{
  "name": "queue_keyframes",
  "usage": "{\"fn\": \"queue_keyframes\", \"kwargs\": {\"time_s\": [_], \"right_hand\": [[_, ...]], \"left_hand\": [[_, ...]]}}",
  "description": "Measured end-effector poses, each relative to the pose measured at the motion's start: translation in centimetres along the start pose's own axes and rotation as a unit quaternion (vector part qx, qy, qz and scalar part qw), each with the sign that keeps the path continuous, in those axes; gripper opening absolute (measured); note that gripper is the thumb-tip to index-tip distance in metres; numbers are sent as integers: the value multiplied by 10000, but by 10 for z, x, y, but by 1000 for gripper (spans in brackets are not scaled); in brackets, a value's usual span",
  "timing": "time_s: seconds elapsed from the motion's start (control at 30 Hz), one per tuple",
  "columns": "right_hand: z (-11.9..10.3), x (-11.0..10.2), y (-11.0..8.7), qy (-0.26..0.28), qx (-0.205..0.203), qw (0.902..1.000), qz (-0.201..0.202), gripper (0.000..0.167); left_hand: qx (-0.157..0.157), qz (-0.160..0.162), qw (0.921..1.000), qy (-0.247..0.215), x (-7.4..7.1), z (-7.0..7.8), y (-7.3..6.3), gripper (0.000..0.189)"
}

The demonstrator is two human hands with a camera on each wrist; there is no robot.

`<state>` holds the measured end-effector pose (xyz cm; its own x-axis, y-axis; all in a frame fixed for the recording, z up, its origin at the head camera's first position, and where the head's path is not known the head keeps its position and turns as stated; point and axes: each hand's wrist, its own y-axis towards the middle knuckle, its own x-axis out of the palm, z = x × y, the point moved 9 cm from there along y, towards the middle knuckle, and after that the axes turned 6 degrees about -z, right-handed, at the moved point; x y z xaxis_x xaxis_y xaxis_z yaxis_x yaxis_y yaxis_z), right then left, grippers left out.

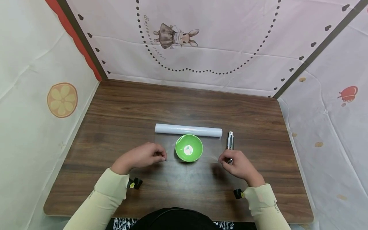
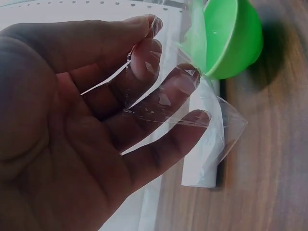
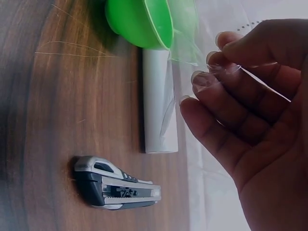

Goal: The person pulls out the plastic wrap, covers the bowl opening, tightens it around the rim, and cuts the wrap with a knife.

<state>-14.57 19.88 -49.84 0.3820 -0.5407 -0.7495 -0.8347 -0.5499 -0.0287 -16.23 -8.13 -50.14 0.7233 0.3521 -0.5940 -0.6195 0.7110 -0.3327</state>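
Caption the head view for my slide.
Left hand and right hand pinch clear film over a green bowl, near a white roll and utility knife.

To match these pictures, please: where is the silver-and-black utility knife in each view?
Head: the utility knife is right of centre, partly covered by the right hand.
Left wrist: not in it.
Right wrist: lower left, on the brown wooden table.
Shared landmark: the round green bowl, visible in all three.
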Motion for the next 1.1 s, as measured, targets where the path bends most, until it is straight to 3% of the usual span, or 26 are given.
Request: {"fn": "queue_keyframes", "kwargs": {"time_s": [0.53,0.77,1.1], "right_hand": [[7,18,0,-26,118,9996,-243,13],[7,25,1,-58,-167,9995,-245,13],[14,32,1,-87,68,9990,-429,12]], "left_hand": [[-209,-233,9995,-86,14,-18,3,15],[-201,-294,9990,-257,20,-28,7,14],[-278,-381,9977,-495,31,-45,15,12]]}}
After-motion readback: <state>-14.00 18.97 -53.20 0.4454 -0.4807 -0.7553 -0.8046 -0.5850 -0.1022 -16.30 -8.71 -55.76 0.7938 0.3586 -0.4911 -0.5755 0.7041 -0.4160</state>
